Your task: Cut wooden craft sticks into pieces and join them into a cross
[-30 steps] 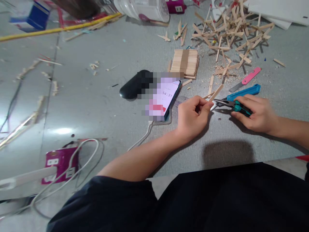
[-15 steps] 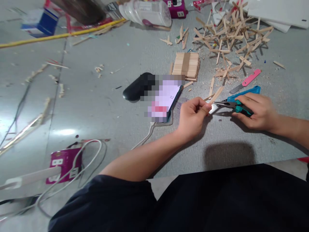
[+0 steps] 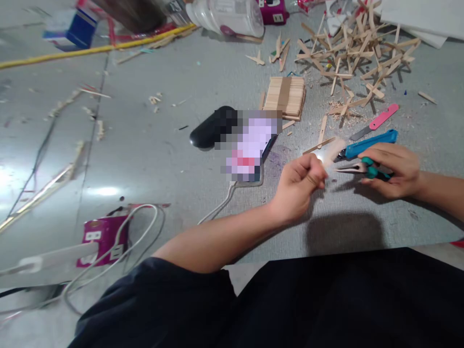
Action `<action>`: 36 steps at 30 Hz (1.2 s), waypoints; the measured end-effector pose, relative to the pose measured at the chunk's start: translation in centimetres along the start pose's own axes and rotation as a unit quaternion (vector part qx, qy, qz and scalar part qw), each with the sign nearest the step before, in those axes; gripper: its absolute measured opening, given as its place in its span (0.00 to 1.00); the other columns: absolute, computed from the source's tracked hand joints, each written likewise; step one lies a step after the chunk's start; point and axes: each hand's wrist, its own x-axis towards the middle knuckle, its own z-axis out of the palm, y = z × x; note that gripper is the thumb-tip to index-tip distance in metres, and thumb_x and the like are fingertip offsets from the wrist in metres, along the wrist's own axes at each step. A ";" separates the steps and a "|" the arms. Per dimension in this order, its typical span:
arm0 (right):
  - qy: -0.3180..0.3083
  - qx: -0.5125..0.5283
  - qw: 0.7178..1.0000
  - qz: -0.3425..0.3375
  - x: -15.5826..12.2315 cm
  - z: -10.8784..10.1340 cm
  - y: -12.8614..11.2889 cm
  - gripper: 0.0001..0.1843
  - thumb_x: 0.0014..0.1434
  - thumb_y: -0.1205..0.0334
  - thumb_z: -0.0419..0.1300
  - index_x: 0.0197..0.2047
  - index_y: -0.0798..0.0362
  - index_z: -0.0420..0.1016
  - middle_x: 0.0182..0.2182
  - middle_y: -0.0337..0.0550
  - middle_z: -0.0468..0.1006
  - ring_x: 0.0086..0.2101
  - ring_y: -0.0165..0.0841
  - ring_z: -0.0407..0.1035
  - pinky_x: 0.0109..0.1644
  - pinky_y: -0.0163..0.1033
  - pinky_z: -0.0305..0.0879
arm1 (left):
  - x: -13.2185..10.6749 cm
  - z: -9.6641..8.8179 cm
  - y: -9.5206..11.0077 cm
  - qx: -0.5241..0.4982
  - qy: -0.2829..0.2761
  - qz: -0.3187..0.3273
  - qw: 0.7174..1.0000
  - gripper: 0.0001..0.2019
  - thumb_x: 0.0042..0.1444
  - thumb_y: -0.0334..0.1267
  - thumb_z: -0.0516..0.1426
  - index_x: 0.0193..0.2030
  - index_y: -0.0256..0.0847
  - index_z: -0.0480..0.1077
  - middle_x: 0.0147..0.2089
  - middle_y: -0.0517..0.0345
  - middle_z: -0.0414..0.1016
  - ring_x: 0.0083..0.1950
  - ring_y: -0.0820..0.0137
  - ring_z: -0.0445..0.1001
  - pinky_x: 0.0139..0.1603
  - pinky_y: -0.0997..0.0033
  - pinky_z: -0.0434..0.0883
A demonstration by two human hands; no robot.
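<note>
My left hand pinches a wooden craft stick, which is smeared by motion and points up and to the right. To its right, my right hand grips a pair of needle-nose pliers by the green and black handles. The plier tips point left, a short gap from my left fingers. Just beyond the pliers lies a blue utility knife, with a pink-handled blade behind it. Loose craft sticks lie on the table past my left hand.
A banded bundle of craft sticks stands behind a phone and a black case. A heap of crossed sticks fills the back right. A clear plastic bottle lies at the back. A white cable runs left.
The plier tips have come away from the craft stick in my left hand. My left hand has turned and shifted slightly right and down. The whole view has shifted a little.
</note>
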 end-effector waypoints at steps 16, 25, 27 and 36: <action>-0.025 -0.064 0.993 0.094 -1.2 0.7 0.4 0.28 0.81 0.47 0.77 0.78 0.42 0.86 0.59 0.54 0.95 0.54 0.57 0.92 0.59 0.63 0.93 | 1.1 -0.6 -0.9 -0.058 0.021 -0.031 0.998 0.36 0.59 0.71 0.89 0.37 0.43 0.80 0.26 0.70 0.72 0.22 0.82 0.61 0.27 0.75 0.69; -0.068 -0.149 0.969 0.187 -0.4 0.3 -2.3 0.26 0.85 0.51 0.74 0.81 0.36 0.82 0.67 0.56 0.95 0.61 0.66 0.90 0.69 0.79 0.88 | -0.3 0.4 -0.6 -0.090 -0.054 -0.096 0.990 0.37 0.64 0.71 0.86 0.38 0.44 0.76 0.23 0.75 0.65 0.20 0.82 0.54 0.31 0.70 0.68; -0.045 -0.145 0.975 0.163 -0.6 0.5 -2.1 0.28 0.84 0.47 0.75 0.82 0.37 0.83 0.66 0.56 0.95 0.60 0.66 0.91 0.67 0.79 0.88 | -0.6 0.5 -0.6 -0.103 -0.082 -0.110 0.985 0.36 0.68 0.71 0.84 0.38 0.44 0.76 0.22 0.75 0.65 0.19 0.82 0.52 0.30 0.71 0.65; -0.050 -0.174 0.971 0.154 -0.7 0.4 -2.0 0.26 0.85 0.41 0.74 0.78 0.38 0.87 0.63 0.55 0.96 0.56 0.64 0.91 0.62 0.74 0.88 | -0.7 0.5 -0.5 -0.125 -0.149 -0.131 0.972 0.34 0.71 0.69 0.83 0.39 0.44 0.74 0.21 0.74 0.69 0.16 0.83 0.54 0.30 0.72 0.66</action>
